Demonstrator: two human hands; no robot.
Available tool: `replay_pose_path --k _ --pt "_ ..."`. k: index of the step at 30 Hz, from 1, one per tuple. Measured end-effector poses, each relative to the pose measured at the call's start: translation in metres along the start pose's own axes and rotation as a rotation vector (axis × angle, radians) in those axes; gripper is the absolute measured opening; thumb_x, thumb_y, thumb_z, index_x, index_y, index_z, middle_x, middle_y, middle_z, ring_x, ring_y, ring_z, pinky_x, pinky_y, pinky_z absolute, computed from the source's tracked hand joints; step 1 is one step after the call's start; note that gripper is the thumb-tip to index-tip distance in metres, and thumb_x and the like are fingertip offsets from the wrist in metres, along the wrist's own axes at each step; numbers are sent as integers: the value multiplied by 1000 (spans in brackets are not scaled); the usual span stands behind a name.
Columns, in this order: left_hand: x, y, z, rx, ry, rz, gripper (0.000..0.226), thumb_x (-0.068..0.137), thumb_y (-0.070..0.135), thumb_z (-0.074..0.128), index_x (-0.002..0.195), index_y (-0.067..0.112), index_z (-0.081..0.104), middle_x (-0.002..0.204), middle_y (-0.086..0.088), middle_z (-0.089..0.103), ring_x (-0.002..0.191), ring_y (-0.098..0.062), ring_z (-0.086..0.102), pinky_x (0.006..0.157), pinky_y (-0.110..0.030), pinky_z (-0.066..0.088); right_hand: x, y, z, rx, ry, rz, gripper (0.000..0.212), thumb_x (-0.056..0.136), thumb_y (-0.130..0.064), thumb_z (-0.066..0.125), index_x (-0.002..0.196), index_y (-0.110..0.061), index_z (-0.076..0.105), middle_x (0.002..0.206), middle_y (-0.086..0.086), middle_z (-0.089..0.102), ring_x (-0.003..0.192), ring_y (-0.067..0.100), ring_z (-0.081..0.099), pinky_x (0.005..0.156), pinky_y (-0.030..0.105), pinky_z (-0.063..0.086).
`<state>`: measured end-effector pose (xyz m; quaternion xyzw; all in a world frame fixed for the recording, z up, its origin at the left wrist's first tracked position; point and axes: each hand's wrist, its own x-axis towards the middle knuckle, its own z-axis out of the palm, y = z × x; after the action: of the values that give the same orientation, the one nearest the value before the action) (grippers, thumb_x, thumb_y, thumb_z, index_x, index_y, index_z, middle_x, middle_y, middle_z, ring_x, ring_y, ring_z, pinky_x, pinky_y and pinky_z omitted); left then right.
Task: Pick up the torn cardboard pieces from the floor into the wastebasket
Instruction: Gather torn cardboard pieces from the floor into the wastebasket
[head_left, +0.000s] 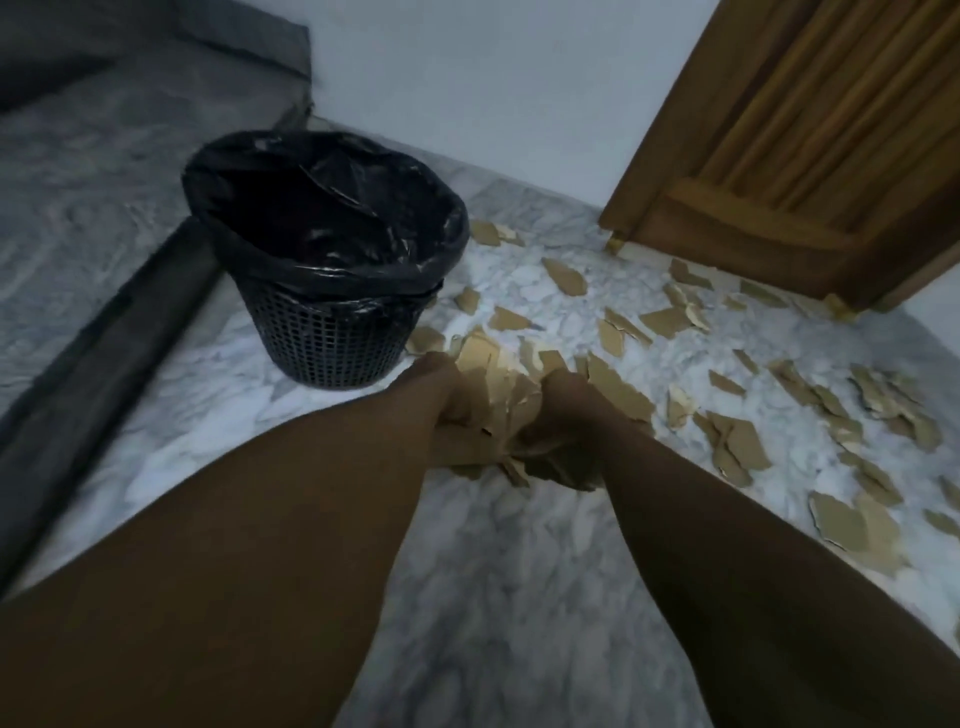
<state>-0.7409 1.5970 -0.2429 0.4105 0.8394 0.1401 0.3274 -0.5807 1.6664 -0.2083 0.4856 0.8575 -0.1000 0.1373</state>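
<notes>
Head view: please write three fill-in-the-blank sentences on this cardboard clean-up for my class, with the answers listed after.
1. The left hand and right hand together grip a bunch of torn ____.
2. The wastebasket is lined with a ____ plastic bag.
3. Most loose pieces lie on the floor on the person's ____ side.
Answers: cardboard, black, right.

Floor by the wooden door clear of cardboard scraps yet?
No, many torn brown cardboard pieces lie scattered on the white marble floor between the brown wooden door and the black mesh wastebasket.
</notes>
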Motion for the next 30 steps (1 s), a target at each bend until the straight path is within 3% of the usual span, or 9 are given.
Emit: replay_pose_path --k 3,8,14,16,18,20,22,26,30 --pt "1 -35 10 -29 -31 -38 74 76 34 80 135 2 48 132 -15 55 114 -30 58 77 -29 46 14 0 13 -53 -43 -38 49 62 -39 86 100 -13 68 101 5 69 87 23 66 71 33 55" --pt "11 -85 42 -64 -53 -104 89 79 44 76 144 2 33 142 -15 44 127 -30 48 93 -31 43 53 15 28 13 -74 -95 55 82 -42 76 124 -9 63 125 10 63 117 29 59 90 34 44" --pt "39 -89 30 -335 -129 -201 86 62 37 91 131 5 51 128 -4 56 110 -23 56 92 -32 50 96 24 56 187 -148 -118 71 76 -53 79 131 -13 60 130 10 64 122 28 59 91 33 47" --pt "50 -82 29 -359 -153 -179 82 63 34 91 131 6 54 132 -4 58 113 -23 58 97 -31 48 104 23 58 196 -151 -93 74 67 -55 85 124 -11 66 118 7 69 108 23 65 76 28 46" --pt "51 -76 30 -325 -171 -191 92 64 41 90 137 6 45 139 -1 49 123 -24 51 96 -27 43 110 26 64 251 -169 -67 74 57 -48 93 115 -9 69 102 5 70 87 19 64 63 23 43" --pt "53 -81 33 -326 -185 -213 86 60 46 91 127 12 49 128 4 55 118 -21 52 94 -27 43 109 31 71 281 -146 -77 85 45 -50 94 114 -11 66 106 4 68 92 20 65 72 27 49" --pt "42 -85 32 -358 -172 -217 67 63 38 91 115 14 57 112 5 62 109 -17 56 92 -27 45 105 37 72 306 -137 -103 90 35 -56 91 110 -13 66 104 2 69 99 21 67 80 32 55" --pt "24 -93 27 -306 -151 -261 76 60 39 92 124 16 59 120 1 61 109 -20 58 91 -30 46 98 50 54 474 -150 -96 62 43 -43 98 90 -12 73 87 -2 74 83 16 71 77 31 58" --pt "14 -64 21 -211 -136 -225 104 40 57 93 126 10 57 127 0 59 113 -23 57 97 -33 49 78 75 20 583 -70 -4 85 53 -43 96 122 -7 61 122 -5 61 115 21 60 99 34 49"
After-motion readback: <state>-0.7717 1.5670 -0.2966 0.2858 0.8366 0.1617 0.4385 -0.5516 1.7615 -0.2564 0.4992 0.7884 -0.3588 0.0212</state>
